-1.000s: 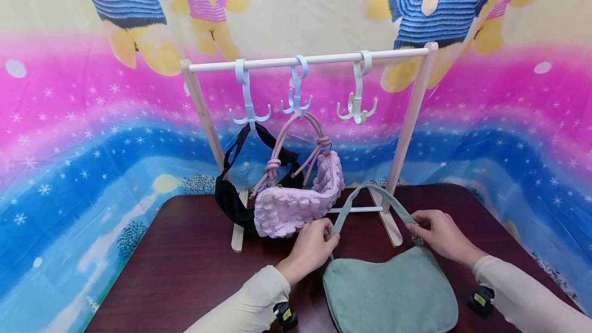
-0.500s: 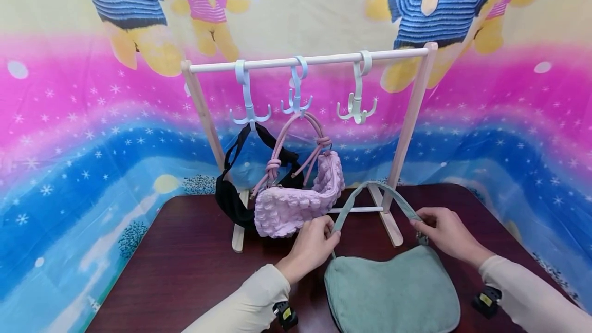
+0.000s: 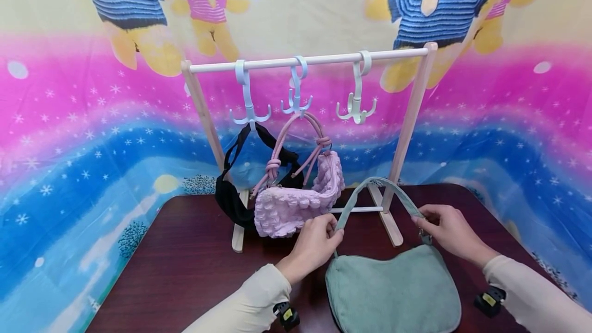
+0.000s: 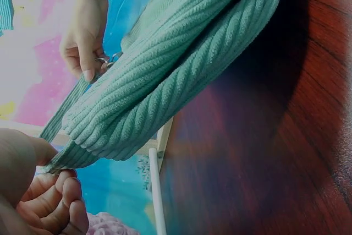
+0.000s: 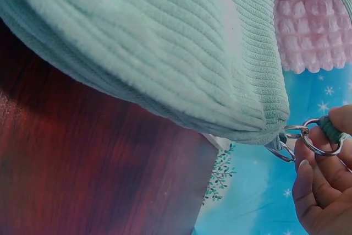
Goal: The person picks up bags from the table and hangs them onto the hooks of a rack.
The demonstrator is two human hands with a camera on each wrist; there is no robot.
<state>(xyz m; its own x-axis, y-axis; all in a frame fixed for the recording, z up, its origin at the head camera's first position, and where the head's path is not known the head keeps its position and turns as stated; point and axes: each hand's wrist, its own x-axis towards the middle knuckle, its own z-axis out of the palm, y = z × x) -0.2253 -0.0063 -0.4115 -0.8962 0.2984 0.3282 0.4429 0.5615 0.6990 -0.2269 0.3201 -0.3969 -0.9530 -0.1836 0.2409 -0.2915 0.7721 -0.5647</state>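
Observation:
A green corduroy shoulder bag point(image 3: 395, 289) hangs upright between my two hands, its strap point(image 3: 376, 181) arched above it. My left hand point(image 3: 314, 243) pinches the strap's left side between thumb and fingers, close over the bag's top corner. On the other side my right hand point(image 3: 450, 230) pinches the strap's right end, right by the metal rings point(image 5: 308, 138) that join it to the bag. In the left wrist view the bag's ribbed bottom point(image 4: 165, 75) faces the camera, above the dark table.
A wooden rack point(image 3: 310, 59) stands behind on the dark red table point(image 3: 185, 271). A black bag point(image 3: 231, 204) and a pink puffy bag point(image 3: 291, 209) hang from its left hook point(image 3: 250, 102) and middle hook point(image 3: 297, 91). The right-hand hook point(image 3: 357, 99) carries nothing.
The green bag and its strap have risen slightly and shifted a little right. My right hand has moved slightly up and right, and both hands keep their pinch on the strap.

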